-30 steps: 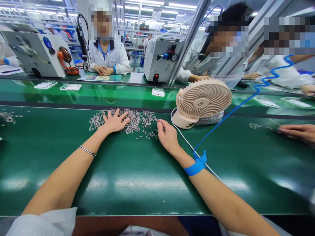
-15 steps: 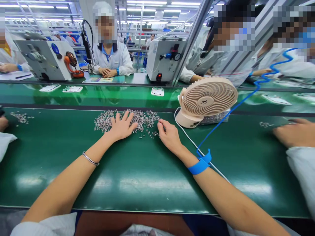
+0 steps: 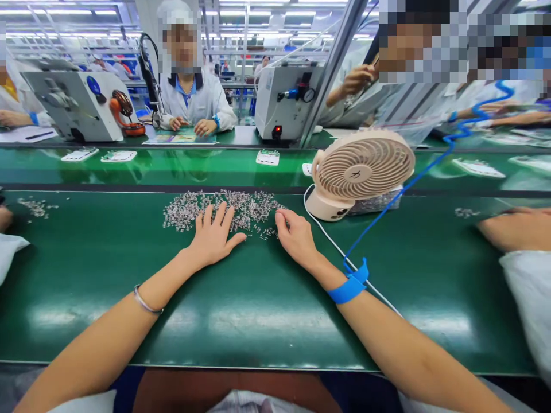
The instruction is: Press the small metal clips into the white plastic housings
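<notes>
A spread-out pile of tiny metal parts (image 3: 185, 211), too small to name exactly, lies on the green bench (image 3: 241, 321). My left hand (image 3: 213, 236) rests palm down at the pile's near edge, fingers spread over some of the parts. At the pile's right edge, my right hand (image 3: 295, 234) is closed, with thumb and fingers curled together; whatever is between them is hidden. A blue wrist strap (image 3: 349, 288) with a coiled cord circles my right wrist, and a metal bangle (image 3: 146, 301) is on my left forearm.
A beige fan (image 3: 359, 172) stands right of the pile, its white cable (image 3: 327, 232) running past my right arm. Behind it sits a bag of parts (image 3: 376, 202). White-cased circuit boards (image 3: 267, 157) lie on the strip beyond. Co-workers' hands (image 3: 519, 230) are at both sides.
My left hand has slid back toward me, off the middle of the pile to its near edge. My right hand has stayed in place. The co-worker opposite has parted their hands.
</notes>
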Demonstrator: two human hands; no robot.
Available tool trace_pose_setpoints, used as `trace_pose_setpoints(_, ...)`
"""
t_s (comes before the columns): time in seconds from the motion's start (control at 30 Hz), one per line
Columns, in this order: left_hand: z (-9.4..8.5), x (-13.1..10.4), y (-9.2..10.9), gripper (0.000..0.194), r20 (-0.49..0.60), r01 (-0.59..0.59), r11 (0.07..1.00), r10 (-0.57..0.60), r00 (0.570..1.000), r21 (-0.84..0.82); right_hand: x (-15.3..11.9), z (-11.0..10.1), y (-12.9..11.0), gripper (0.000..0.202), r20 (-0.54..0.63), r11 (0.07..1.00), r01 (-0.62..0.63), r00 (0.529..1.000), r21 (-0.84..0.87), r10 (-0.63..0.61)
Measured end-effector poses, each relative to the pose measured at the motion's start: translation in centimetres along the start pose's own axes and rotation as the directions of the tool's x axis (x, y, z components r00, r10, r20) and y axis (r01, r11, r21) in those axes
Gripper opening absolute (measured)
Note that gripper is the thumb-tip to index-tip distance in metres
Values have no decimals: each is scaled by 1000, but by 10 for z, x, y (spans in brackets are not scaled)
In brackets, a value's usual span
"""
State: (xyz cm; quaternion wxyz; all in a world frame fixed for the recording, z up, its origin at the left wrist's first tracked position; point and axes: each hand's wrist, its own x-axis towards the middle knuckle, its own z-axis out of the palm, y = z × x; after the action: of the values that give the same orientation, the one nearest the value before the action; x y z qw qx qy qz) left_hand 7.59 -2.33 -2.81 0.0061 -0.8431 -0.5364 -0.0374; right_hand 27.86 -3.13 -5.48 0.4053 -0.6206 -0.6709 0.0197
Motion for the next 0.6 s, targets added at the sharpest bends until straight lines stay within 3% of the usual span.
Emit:
trace_pose_setpoints(0.13,1,-13,6,68,48,-17,999,19,999,-43,0,-4,1,30,-71,998,-45,996,39,48)
trace_pose_setpoints(0.23,1,-19,14,67,31,-115,992,116,993,-54,0,-6,1,30,-110,994,-78,990,73,86)
trace_pose_setpoints(0.4,-1,-28,25,56,22,-246,967,248,969,-69,-4,-3,1,21,-78,995,-87,993,49,90)
trace_pose_setpoints(0.5,-1,-29,26,51,19,-247,966,250,968,-81,-9,1,1,17,-45,994,-107,993,-25,105)
trace_pose_setpoints(0.6,1,-28,25,57,11,-177,979,179,984,-104,-11,4,1,16,-11,990,-125,992,-67,125)
